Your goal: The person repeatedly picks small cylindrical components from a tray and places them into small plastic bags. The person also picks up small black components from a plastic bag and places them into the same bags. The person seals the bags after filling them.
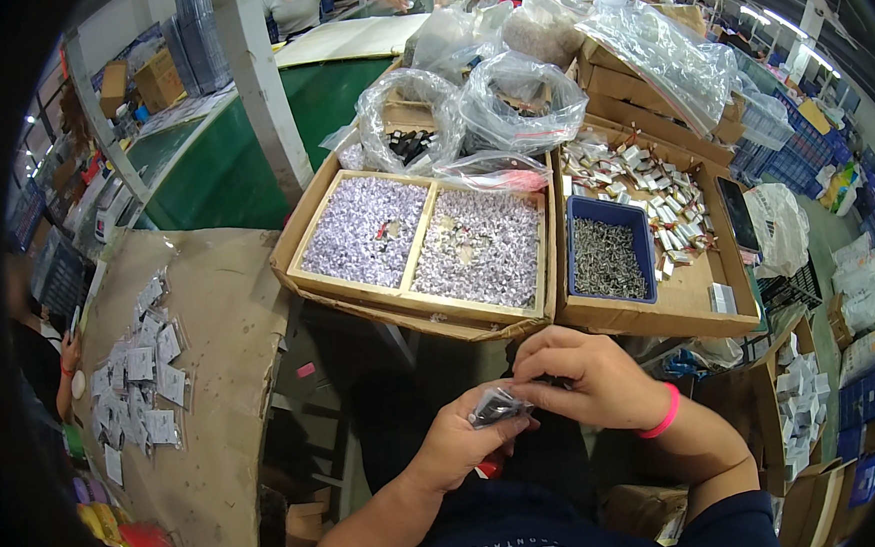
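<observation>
My left hand (466,437) holds a small clear plastic bag (497,407) with a dark item inside, over my lap. The fingers of my right hand (575,378), with a pink band at the wrist, pinch at the bag's upper right end; what lies between these fingertips is partly hidden. Beyond the hands stands a wooden tray (418,301) in two compartments, full of small whitish pieces. To its right a blue plastic bin (651,260) of small metal screws sits in a cardboard tray (741,322), beside small silvery battery packs (674,217) with wires.
At the left, many small bags with printed slips (140,363) lie on a cardboard-covered table (220,407). Open plastic bags (521,103) stand behind the wooden tray. A phone (737,214) rests at the right tray's edge. Another person (60,372) is at far left, another at the back.
</observation>
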`<state>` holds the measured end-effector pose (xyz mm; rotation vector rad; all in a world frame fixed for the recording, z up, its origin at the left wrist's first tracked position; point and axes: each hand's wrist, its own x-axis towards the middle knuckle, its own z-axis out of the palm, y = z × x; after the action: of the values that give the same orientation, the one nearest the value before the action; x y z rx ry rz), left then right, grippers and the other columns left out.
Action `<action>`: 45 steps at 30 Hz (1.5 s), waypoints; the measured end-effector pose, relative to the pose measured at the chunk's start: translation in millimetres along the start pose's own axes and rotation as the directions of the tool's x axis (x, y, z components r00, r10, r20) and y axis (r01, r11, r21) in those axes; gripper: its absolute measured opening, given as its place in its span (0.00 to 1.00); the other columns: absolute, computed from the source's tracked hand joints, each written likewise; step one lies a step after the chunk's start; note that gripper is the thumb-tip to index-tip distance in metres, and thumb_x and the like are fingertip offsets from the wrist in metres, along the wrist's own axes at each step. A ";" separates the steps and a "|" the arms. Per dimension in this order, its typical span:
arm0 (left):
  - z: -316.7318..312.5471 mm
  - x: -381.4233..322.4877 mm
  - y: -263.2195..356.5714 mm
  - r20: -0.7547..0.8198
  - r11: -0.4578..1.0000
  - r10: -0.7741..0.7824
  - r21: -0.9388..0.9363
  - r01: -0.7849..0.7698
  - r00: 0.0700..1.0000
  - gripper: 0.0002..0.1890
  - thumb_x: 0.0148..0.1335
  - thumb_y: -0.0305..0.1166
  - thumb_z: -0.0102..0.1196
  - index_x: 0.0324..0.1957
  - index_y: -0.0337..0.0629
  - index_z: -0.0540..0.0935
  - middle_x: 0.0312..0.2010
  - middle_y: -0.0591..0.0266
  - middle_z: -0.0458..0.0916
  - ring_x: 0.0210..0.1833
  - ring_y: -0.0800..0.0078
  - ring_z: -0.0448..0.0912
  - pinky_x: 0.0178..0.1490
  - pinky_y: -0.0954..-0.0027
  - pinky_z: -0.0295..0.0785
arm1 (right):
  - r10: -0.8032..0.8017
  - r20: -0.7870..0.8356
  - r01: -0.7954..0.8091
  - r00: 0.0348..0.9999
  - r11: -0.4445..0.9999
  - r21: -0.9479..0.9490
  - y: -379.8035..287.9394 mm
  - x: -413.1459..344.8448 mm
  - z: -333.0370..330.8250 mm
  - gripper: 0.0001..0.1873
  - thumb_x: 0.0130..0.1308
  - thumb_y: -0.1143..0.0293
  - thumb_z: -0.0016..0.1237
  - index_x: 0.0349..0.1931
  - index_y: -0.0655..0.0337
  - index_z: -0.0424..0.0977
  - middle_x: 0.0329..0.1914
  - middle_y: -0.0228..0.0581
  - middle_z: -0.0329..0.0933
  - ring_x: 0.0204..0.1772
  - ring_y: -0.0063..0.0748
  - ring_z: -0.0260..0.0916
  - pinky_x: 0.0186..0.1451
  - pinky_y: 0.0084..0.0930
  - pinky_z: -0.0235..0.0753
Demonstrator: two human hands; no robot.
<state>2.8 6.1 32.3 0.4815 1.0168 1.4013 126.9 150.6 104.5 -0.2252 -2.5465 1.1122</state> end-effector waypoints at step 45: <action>-22.5 7.3 -11.8 0.386 0.938 -0.173 -0.215 0.271 0.906 0.28 0.73 0.49 0.31 0.61 0.36 0.66 0.54 0.50 0.74 0.49 0.64 0.79 0.33 0.74 0.76 | 0.016 0.404 0.142 0.914 0.923 -0.358 -17.5 -4.5 -43.1 0.12 0.55 0.77 0.54 0.41 0.59 0.78 0.36 0.38 0.75 0.41 0.40 0.74 0.41 0.31 0.75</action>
<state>-9.7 4.7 9.0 0.3918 0.5542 1.1633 147.4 166.7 143.4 -0.0018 -3.1033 0.6770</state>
